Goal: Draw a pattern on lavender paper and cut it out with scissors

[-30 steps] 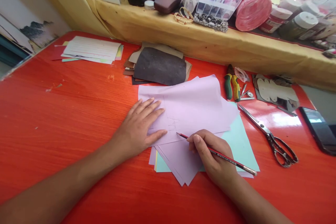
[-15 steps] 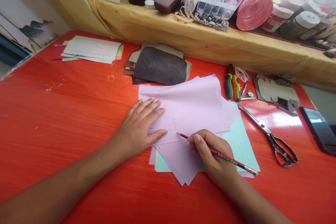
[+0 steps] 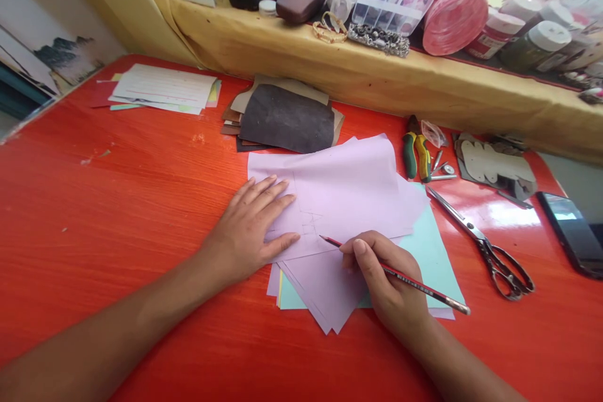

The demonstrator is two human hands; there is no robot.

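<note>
lilac paper fills the centre of the frame: the top sheet (image 3: 348,191), faintly marked with pencil lines (image 3: 309,221), overlaps more lilac sheets (image 3: 332,295) and an aqua sheet (image 3: 438,264) on the red tabletop (image 3: 117,201). the left hand (image 3: 245,226) rests palm down on the left part of the top sheet, its fingers slightly spread. the right hand (image 3: 389,270) holds a red-and-black pencil (image 3: 443,297), pinched between thumb and fingers, the point at the drawn lines; whether it touches the paper i cannot tell. scissors (image 3: 480,239) lie right of the sheets, blades partly open, with a phone (image 3: 572,232) at the right edge. green-and-yellow pliers (image 3: 417,154) sit at upper right, and a dark leather-like piece (image 3: 287,119) tops a pile just above the lilac paper.
</note>
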